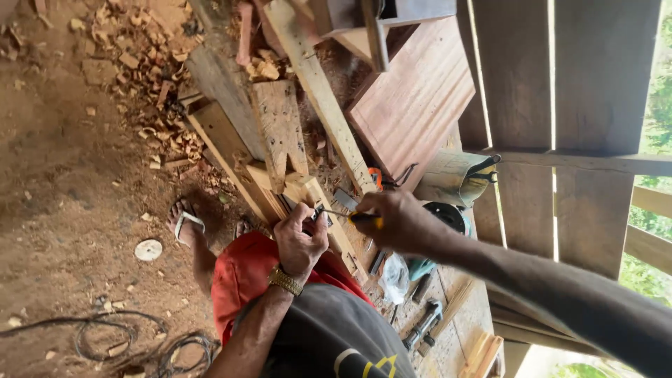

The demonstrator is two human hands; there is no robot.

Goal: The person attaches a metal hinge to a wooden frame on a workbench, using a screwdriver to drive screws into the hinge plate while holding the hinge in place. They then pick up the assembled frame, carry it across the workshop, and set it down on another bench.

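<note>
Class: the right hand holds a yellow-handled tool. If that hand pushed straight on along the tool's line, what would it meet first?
Most likely the left hand, which grips a small metal part at the tool's tip on the wooden block; depth is unclear. The right hand points that way.

Dirt floor [63, 161], packed brown earth, littered with wood chips and offcuts [150, 77] toward its upper part. Black cables [119, 339] coiled at the lower left corner of the floor. Small pale round disc [148, 250] lying on the dirt. Wall of vertical wooden planks [602, 77] on the right, gaps between boards letting daylight through. Green foliage [654, 105] visible outside at the far right edge. Natural light only, soft.
</note>
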